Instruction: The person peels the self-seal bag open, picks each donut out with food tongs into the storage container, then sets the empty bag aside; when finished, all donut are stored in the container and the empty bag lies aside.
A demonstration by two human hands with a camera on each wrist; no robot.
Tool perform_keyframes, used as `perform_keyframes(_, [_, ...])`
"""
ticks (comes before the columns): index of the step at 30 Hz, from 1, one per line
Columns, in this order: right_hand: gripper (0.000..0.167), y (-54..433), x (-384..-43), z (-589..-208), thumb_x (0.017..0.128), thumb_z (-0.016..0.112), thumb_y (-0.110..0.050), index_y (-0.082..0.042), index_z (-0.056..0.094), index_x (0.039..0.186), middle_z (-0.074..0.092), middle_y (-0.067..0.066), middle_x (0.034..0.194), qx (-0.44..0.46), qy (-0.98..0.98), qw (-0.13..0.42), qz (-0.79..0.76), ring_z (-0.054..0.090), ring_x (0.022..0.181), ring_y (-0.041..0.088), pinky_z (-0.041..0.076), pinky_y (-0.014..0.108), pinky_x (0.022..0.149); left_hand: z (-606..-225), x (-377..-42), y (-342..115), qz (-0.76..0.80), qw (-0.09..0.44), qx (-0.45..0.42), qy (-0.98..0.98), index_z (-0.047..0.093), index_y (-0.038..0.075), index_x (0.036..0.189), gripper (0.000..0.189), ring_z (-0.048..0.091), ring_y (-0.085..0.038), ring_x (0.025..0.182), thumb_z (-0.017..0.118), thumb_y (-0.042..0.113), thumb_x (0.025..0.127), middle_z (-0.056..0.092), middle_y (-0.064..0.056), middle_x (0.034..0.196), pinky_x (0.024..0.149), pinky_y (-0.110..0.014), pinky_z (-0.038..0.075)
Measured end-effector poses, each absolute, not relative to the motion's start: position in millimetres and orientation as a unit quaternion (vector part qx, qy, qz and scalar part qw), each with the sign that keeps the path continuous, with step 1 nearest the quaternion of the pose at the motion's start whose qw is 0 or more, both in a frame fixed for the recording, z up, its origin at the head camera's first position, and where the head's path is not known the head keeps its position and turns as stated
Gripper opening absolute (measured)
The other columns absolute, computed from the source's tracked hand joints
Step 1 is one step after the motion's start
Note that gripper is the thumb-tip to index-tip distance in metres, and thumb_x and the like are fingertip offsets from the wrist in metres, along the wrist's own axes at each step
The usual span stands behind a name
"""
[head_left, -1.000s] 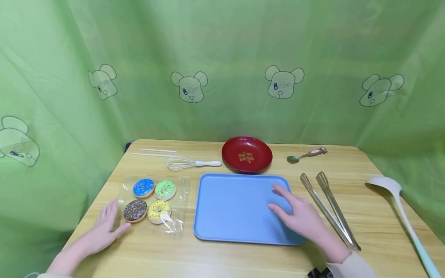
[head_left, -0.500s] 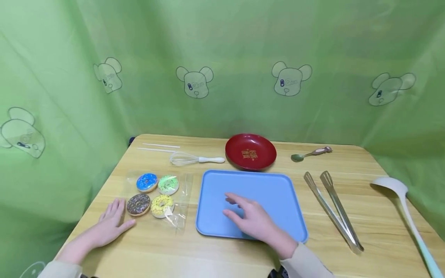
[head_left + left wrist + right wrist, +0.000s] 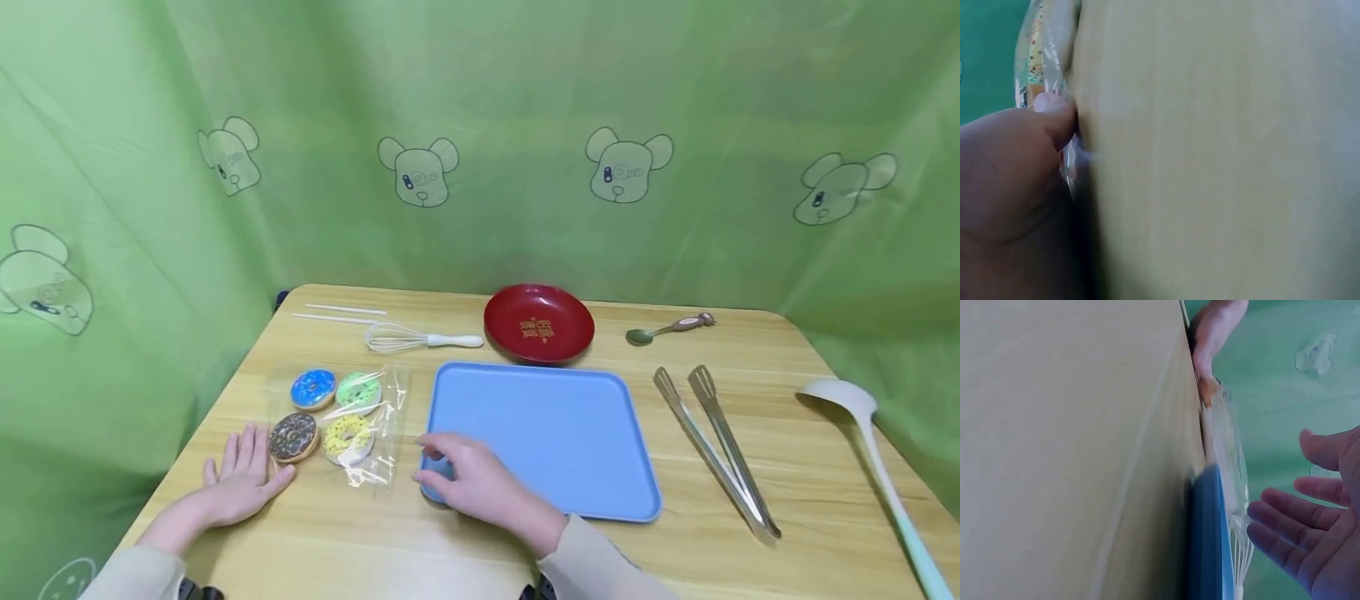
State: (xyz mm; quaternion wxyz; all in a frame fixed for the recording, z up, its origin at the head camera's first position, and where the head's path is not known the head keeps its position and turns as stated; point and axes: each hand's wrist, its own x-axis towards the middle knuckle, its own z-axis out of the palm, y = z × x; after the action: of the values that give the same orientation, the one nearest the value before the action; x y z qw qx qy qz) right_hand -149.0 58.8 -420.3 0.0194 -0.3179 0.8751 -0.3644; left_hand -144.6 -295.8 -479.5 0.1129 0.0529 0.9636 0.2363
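A clear plastic bag (image 3: 395,417) lies at the left of the table with toy donuts in it: a blue one (image 3: 312,389), a green one (image 3: 359,390), a yellow one (image 3: 348,439) and a chocolate one (image 3: 293,437). My left hand (image 3: 238,487) lies flat with fingers spread, its thumb right at the bag's near left edge. In the left wrist view the thumb (image 3: 1054,115) overlaps the bag's side. Over the left edge of a blue tray (image 3: 547,442) hovers my right hand (image 3: 480,483), fingers loosely bent, holding nothing, pointing toward the bag.
Behind the tray stand a red plate (image 3: 538,325) and a white whisk (image 3: 423,338), with white chopsticks (image 3: 341,315) farther left. On the right lie a spoon (image 3: 670,328), metal tongs (image 3: 720,458) and a long ladle (image 3: 877,450). A green curtain (image 3: 517,83) hangs around the table.
My right hand has swept left across the tray, from its right side to its left edge. The left hand has flattened beside the bag, and the head view has shifted slightly.
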Motion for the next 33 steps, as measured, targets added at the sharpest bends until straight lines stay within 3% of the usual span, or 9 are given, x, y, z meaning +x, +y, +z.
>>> perform_keyframes(8, [0.036, 19.8, -145.4, -425.2, 0.080, 0.073, -0.029, -0.010, 0.063, 0.108, 0.060, -0.005, 0.092, -0.341, 0.892, 0.009, -0.297, 0.054, 0.082, 0.006, 0.046, 0.018, 0.073, -470.3, -140.9, -289.2, 0.242, 0.125, 0.043, 0.961, -0.008, -0.012, 0.140, 0.095, -0.024, -0.052, 0.126, 0.036, 0.057, 0.093, -0.021, -0.033, 0.143, 0.083, -0.068, -0.027])
perform_keyframes(17, [0.037, -10.3, -140.9, -436.8, 0.072, 0.079, -0.030, -0.011, 0.063, 0.099, 0.050, -0.006, 0.084, -0.286, 0.922, 0.017, -0.262, 0.047, 0.074, 0.006, 0.042, 0.018, 0.059, -469.0, -142.7, -291.2, 0.229, 0.145, 0.043, 0.962, -0.009, -0.011, 0.140, 0.095, -0.027, -0.050, 0.126, 0.032, 0.060, 0.093, -0.023, -0.032, 0.143, 0.081, -0.065, -0.032])
perform_keyframes(21, [0.014, -15.7, -138.6, -442.8, 0.076, 0.074, -0.014, -0.011, 0.061, 0.082, 0.047, -0.006, 0.077, -0.269, 0.925, -0.027, -0.267, 0.045, 0.066, 0.006, 0.040, 0.016, 0.051, -476.3, -145.4, -296.1, 0.231, 0.136, 0.045, 0.962, -0.009, -0.010, 0.141, 0.100, -0.028, -0.049, 0.126, 0.029, 0.067, 0.090, -0.023, -0.031, 0.144, 0.080, -0.065, -0.032])
perform_keyframes(24, [0.013, -16.1, -139.0, -444.9, 0.076, 0.066, -0.003, -0.012, 0.058, 0.071, 0.046, -0.007, 0.069, -0.260, 0.920, -0.049, -0.290, 0.043, 0.059, 0.005, 0.038, 0.015, 0.048, -481.0, -146.3, -297.7, 0.230, 0.131, 0.044, 0.963, -0.010, -0.009, 0.141, 0.102, -0.029, -0.047, 0.126, 0.027, 0.070, 0.088, -0.024, -0.029, 0.144, 0.080, -0.063, -0.033])
perform_keyframes(33, [0.013, -3.2, -146.2, -436.5, 0.078, 0.063, -0.001, -0.011, 0.057, 0.070, 0.049, -0.008, 0.062, -0.199, 0.888, 0.008, -0.414, 0.044, 0.051, 0.003, 0.041, 0.018, 0.049, -475.8, -144.0, -294.9, 0.247, 0.139, 0.046, 0.958, -0.010, -0.008, 0.141, 0.095, -0.033, -0.045, 0.125, 0.031, 0.062, 0.092, -0.026, -0.029, 0.143, 0.078, -0.061, -0.035])
